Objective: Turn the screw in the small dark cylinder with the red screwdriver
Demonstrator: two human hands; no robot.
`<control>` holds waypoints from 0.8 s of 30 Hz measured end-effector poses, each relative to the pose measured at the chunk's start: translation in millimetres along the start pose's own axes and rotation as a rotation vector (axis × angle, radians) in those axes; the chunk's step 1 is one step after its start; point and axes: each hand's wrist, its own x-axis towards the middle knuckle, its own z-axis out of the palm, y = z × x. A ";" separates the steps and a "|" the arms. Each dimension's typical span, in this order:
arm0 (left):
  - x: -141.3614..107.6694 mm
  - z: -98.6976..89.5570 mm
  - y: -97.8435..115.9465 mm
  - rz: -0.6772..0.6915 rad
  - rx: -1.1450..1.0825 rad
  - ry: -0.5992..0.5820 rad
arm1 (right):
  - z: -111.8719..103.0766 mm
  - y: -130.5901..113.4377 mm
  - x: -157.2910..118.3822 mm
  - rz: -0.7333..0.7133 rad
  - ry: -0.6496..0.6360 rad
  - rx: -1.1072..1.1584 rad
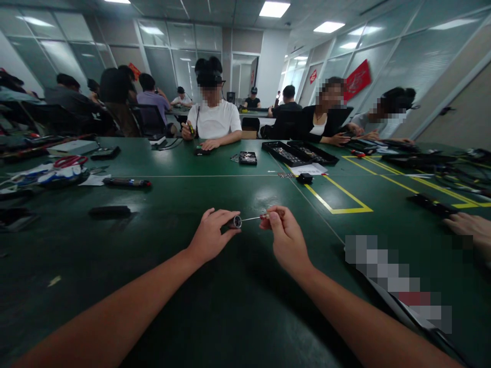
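One tube (235, 222) was in L hand (210, 234), screwdriver (264, 220) in R hand (287, 237), fingers gripping both. Step was prob. tool work inside tube; next seemingly needed steady aim.

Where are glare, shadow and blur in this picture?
Head view, top: a ceiling light glares white; head view, middle: pale sheen on the green table beyond the right hand; head view, bottom: dark shade between the arms; head view, far right: cables look soft.

Silver-rimmed tube (237, 222); red-handled screwdriver (264, 217) pointing at it
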 end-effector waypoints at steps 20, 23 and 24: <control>5.5 -6.1 1.1 -0.066 0.059 -0.024 | -1.4 19.9 18.6 0.414 0.117 0.485; 5.4 -6.4 1.6 -0.087 0.057 -0.060 | -1.5 20.3 19.1 0.374 0.157 0.455; 5.3 -6.4 1.8 -0.086 0.057 -0.061 | -0.5 19.9 18.2 0.350 0.158 0.434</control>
